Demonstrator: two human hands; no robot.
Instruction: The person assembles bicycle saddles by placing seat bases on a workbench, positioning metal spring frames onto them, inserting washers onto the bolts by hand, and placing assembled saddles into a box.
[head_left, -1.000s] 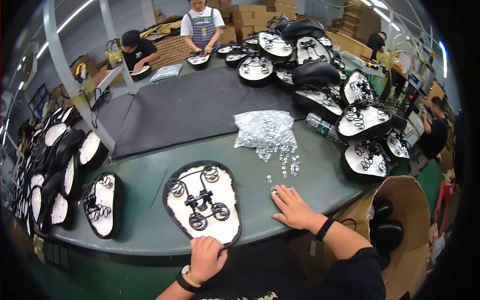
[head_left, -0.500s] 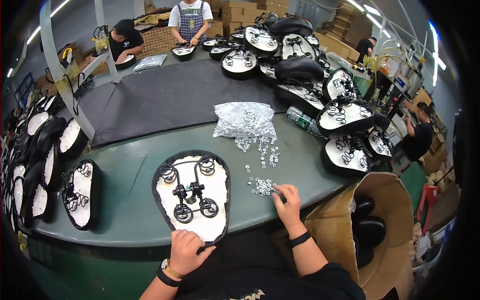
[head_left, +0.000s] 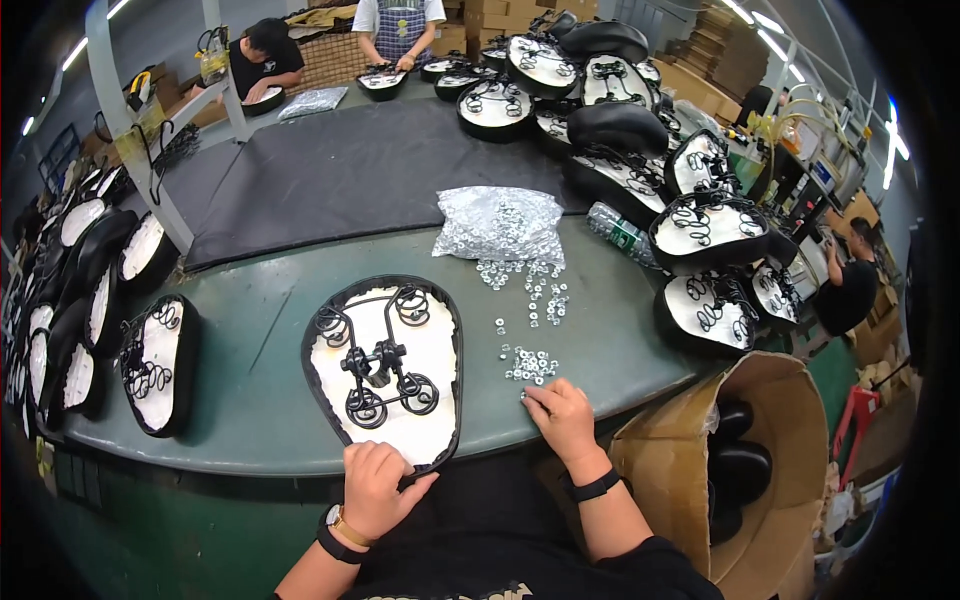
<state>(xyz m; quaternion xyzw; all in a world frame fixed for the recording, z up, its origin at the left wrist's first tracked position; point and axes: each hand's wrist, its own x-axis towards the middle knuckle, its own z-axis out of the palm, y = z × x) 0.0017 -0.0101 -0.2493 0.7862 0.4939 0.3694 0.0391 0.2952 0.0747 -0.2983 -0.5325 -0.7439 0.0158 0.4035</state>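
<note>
A bicycle saddle (head_left: 400, 437) lies upside down on the green table in front of me, its white underside carrying a black wire frame with coil springs and a clamp in the middle. My left hand (head_left: 375, 487) grips the narrow near end of the saddle, fingers on the underside and thumb along the rim. To the right, my right hand (head_left: 562, 420) pinches a small metal nut (head_left: 523, 395) between thumb and forefinger, just short of a small pile of nuts (head_left: 530, 364). Farther back sits a clear plastic bag (head_left: 498, 222) with nuts spilling from its near side.
Finished-looking saddles (head_left: 620, 175) are heaped at the back right beside a plastic bottle (head_left: 622, 234). A cardboard box (head_left: 660, 450) holding saddles stands at my right. More saddles (head_left: 95, 260) are stacked at left, one saddle (head_left: 160, 365) apart. A dark mat (head_left: 350, 170) covers the far table; people work beyond.
My right hand has drawn back from the nut pile toward me, now with a nut in its fingertips. The left hand keeps its hold on the saddle. The view has shifted slightly.
</note>
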